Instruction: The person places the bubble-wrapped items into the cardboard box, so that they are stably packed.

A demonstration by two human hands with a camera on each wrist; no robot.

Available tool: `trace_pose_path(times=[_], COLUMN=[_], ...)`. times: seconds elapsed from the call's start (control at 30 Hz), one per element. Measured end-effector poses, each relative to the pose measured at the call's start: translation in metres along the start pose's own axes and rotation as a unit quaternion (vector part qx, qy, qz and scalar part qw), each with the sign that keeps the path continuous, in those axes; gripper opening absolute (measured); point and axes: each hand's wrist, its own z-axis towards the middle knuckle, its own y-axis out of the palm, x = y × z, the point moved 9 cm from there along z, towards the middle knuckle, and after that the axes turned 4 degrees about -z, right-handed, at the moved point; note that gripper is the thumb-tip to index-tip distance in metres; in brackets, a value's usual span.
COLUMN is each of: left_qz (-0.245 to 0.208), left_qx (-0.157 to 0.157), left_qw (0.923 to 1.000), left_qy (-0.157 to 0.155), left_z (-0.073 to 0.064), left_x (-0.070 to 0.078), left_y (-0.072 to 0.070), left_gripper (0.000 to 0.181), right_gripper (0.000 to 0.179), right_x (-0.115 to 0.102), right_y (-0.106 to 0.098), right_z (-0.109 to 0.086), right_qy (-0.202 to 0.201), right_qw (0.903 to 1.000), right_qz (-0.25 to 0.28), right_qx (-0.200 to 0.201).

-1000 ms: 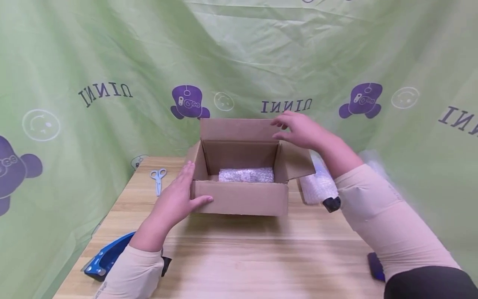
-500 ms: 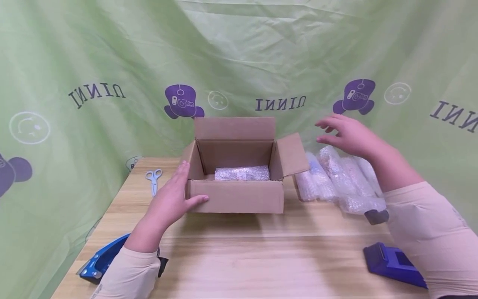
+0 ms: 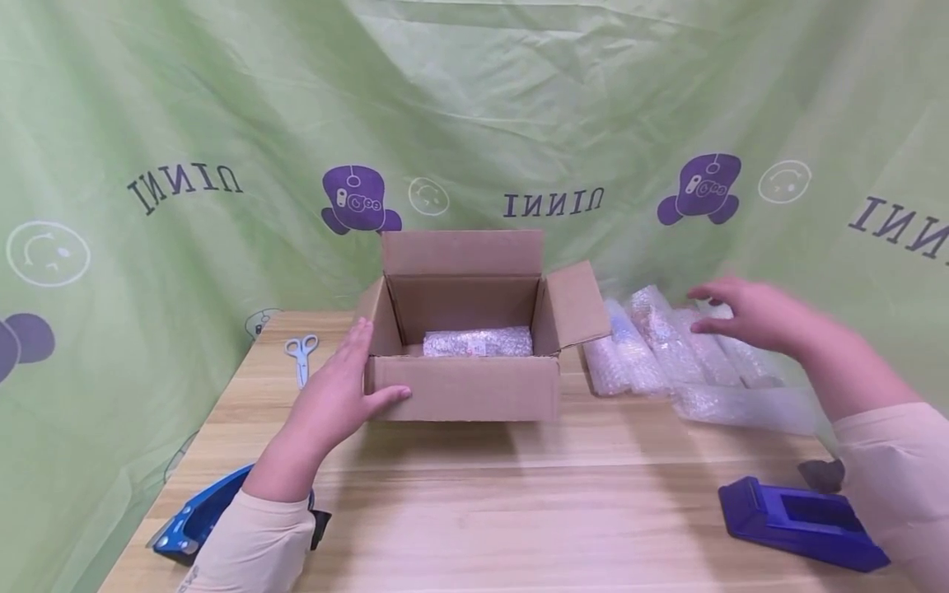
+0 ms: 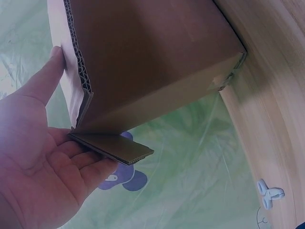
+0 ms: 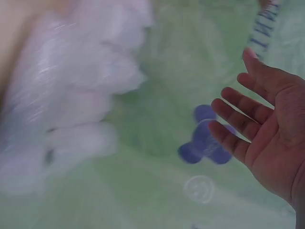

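Observation:
An open cardboard box stands on the table with a bubble-wrapped bundle inside. My left hand rests on its near left corner, thumb against the front flap and fingers along the left flap. In the left wrist view the fingertips are partly hidden behind that flap. My right hand hovers over the right end of a row of bubble-wrapped bundles, fingers spread and holding nothing. The right wrist view shows its bare palm and the bundles, blurred, off to the side.
Light blue scissors lie left of the box. A blue tool, partly behind the left forearm, is at the front left. A dark blue tape dispenser sits at the front right. Another bubble-wrapped piece lies before the row.
My right hand has moved away from the box's back flap, rightward and down to above the wrapped bundles, which are now uncovered. My left hand stays at the box corner. The view has turned slightly right.

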Motion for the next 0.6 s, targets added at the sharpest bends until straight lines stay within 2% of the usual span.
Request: trace_pose_path(times=[0.13, 0.27, 0.47, 0.6], left_qz=[0.001, 0.001, 0.002, -0.001], left_qx=[0.001, 0.002, 0.002, 0.001], left_qw=[1.0, 1.0, 1.0, 1.0], left_qy=[0.0, 0.0, 0.0, -0.002], left_z=[-0.001, -0.001, 0.0, -0.001], left_x=[0.0, 0.001, 0.001, 0.0], left_y=[0.0, -0.001, -0.001, 0.0], left_gripper=[0.114, 0.114, 0.114, 0.114], right_gripper=[0.06, 0.061, 0.071, 0.065], right_x=[0.017, 0.032, 0.059, 0.07], right_y=[0.03, 0.059, 0.104, 0.121], right_z=[-0.012, -0.026, -0.047, -0.054], right_qy=[-0.01, -0.006, 0.035, 0.036], right_qw=[0.9993, 0.9977, 0.9846, 0.9795], right_qz=[-0.021, -0.012, 0.021, 0.02], right_qx=[-0.029, -0.067, -0.17, -0.197])
